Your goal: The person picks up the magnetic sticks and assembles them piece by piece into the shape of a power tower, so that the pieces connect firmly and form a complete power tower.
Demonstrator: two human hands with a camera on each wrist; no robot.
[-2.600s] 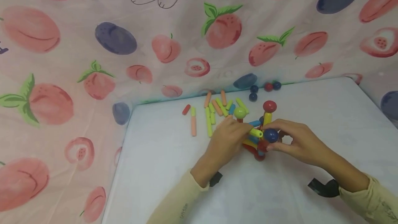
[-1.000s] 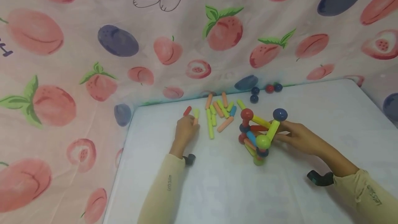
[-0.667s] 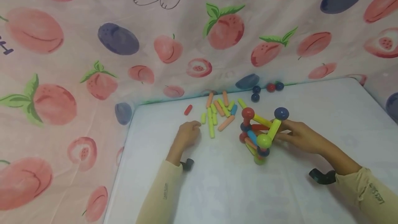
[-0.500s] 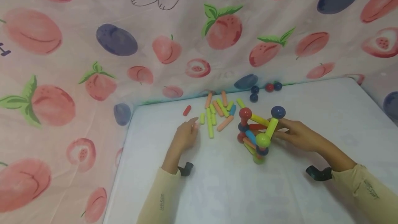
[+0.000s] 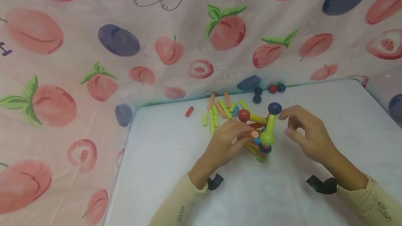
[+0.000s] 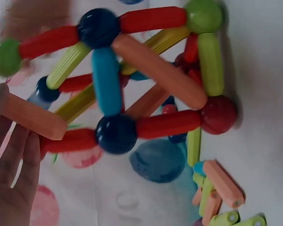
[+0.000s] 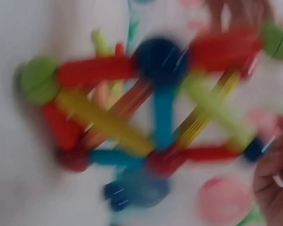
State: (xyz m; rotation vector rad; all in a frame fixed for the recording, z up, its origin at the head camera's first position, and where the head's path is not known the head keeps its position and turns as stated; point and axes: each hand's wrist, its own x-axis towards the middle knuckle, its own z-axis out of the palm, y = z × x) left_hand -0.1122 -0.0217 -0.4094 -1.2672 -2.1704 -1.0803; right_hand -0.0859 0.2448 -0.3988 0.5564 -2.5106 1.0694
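Note:
A magnetic ball-and-stick frame (image 5: 267,138) stands on the table between my hands, built of coloured rods joined by red, blue and green balls. My left hand (image 5: 223,142) pinches an orange magnetic stick (image 6: 33,115) at the frame's left side; in the head view only the stick's round end (image 5: 255,134) shows clearly. My right hand (image 5: 309,133) hovers at the right of the frame with loosely bent fingers, close to the top dark blue ball (image 5: 274,108) and holding nothing. The right wrist view is blurred, with that hand's fingers (image 7: 273,165) at its right edge.
Loose yellow-green and orange sticks (image 5: 220,109) lie in a group behind the left hand. A red stick (image 5: 189,111) and a short yellow-green stick (image 5: 205,119) lie further left. Dark blue balls (image 5: 257,99) and a red ball (image 5: 272,88) rest near the patterned cloth backdrop (image 5: 176,16).
My left hand has taken the orange stick from the left of the table and brought it right, to the frame. My right hand has let go of the frame, which has turned slightly.

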